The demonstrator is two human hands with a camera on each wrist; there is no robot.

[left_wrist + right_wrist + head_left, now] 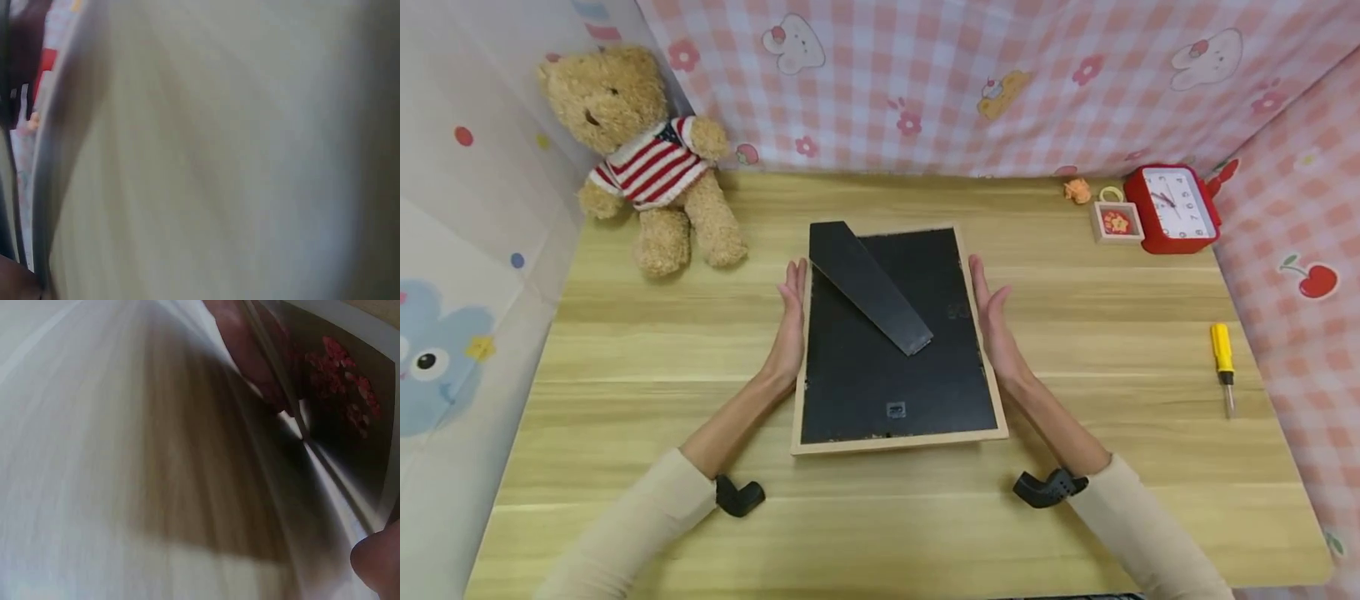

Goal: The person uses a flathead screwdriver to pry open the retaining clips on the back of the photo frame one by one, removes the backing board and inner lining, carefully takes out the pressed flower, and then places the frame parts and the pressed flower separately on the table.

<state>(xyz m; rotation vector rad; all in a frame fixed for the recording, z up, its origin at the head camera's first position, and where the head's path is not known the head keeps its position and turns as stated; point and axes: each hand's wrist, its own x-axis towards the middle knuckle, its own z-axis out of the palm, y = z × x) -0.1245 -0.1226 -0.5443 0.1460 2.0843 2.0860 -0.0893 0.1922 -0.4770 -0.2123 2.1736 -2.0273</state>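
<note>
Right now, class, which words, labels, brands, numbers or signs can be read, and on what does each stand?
"5", "6", "7", "8": red clock.
Its other numerals: too small to read surely.
Faint mark on the black frame back: unreadable.
No words or brands readable.

Frame rim (898,443): pale bare-looking wood, matt. Frame back (887,375): black board, matt, smooth, scuffed along edges. Support leg (871,287): black, flat, with faint sheen. Small hanger plate (896,409): metal-looking, dull shine. Tabletop (1112,358): pale wood grain, smooth, satin. Teddy bear (602,92): shaggy plush; jumper (651,169): knitted-looking cloth. Curtain (917,83): printed cloth, matt. Clock (1176,208): red plastic-looking case, smooth. Screwdriver handle (1222,348): yellow plastic-looking, glossy; shaft (1229,402): bare metal. Sleeves (640,525): cream cloth, matt. Wrist mounts (1043,490): black plastic-looking, matt.
</note>
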